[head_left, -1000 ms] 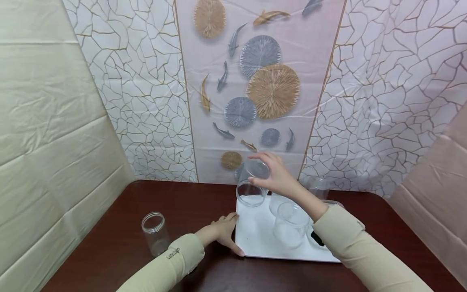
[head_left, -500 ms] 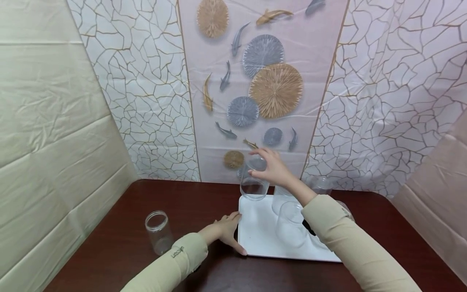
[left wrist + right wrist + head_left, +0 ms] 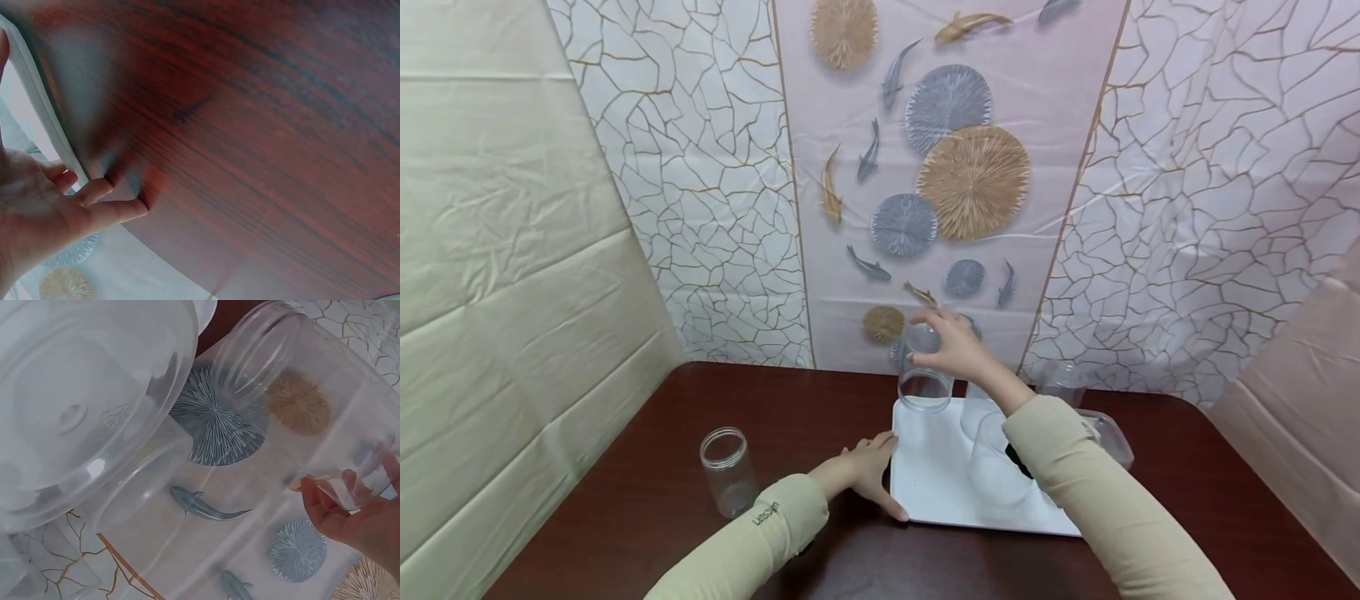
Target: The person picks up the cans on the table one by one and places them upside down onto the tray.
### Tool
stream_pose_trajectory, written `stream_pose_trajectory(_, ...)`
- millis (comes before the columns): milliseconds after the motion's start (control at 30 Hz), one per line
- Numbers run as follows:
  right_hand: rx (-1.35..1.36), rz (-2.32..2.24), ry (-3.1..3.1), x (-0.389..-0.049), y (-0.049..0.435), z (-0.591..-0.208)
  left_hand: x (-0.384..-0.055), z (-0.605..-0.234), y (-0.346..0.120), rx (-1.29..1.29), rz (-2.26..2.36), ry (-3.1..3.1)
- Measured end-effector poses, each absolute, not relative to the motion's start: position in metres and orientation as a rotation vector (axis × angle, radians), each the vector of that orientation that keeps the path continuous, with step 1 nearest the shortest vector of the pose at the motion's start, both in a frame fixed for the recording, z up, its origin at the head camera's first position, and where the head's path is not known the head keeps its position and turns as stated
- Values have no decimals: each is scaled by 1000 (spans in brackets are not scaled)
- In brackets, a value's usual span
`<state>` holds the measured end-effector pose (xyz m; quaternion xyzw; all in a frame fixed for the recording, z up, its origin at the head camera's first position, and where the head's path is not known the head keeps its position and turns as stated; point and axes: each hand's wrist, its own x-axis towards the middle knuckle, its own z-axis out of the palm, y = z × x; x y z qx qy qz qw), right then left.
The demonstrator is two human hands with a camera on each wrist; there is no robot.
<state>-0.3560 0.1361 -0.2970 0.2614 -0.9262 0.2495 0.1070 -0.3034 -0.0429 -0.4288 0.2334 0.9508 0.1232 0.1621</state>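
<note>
Over the back left corner of the white tray (image 3: pixel 928 492), my right hand (image 3: pixel 958 346) grips a clear jar (image 3: pixel 925 392) by its base end. The jar is upside down, its threaded mouth (image 3: pixel 253 353) facing away from the fingers in the right wrist view. At the tray's left edge rests my left hand (image 3: pixel 872 471), thumb by the front corner and fingers spread along the rim. In the left wrist view some fingertips (image 3: pixel 134 209) touch the wooden table beside the tray.
On the tray stand a round clear tub (image 3: pixel 996 475) and another clear container (image 3: pixel 976 408), partly behind my right forearm. A clear jar (image 3: pixel 1063 383) and a clear plastic box (image 3: pixel 1108 437) are at the right. Another open jar (image 3: pixel 730 475) stands left of my left arm.
The right hand and jar have shifted slightly, and the jar hangs more upright. My right forearm has swung left, uncovering more of the clear box. The left hand stays at the tray's edge.
</note>
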Motion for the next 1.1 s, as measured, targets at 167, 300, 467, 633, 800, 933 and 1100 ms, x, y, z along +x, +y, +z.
stream_pose_trajectory(167, 761, 661, -2775, -362, 133, -301, -301, -426, -44, 661, 361, 2701)
stream_pose_trajectory(300, 734, 603, -2827, -365, 128, -304, -301, -425, -45, 649, 362, 2699)
stream_pose_trajectory(467, 701, 545, -2874, -369, 123, -309, -300, -423, -44, 643, 371, 2698)
stream_pose_trajectory(633, 669, 520, -2908, -373, 121, -314, -300, -424, -43, 638, 376, 2697)
stream_pose_trajectory(800, 616, 509, -2952, -377, 122, -319, -302, -426, -43, 634, 371, 2695)
stream_pose_trajectory(933, 564, 538, -2990, -379, 123, -323, -302, -426, -43, 635, 361, 2692)
stream_pose_trajectory(1100, 506, 578, -3049, -380, 121, -328, -301, -424, -43, 637, 354, 2699)
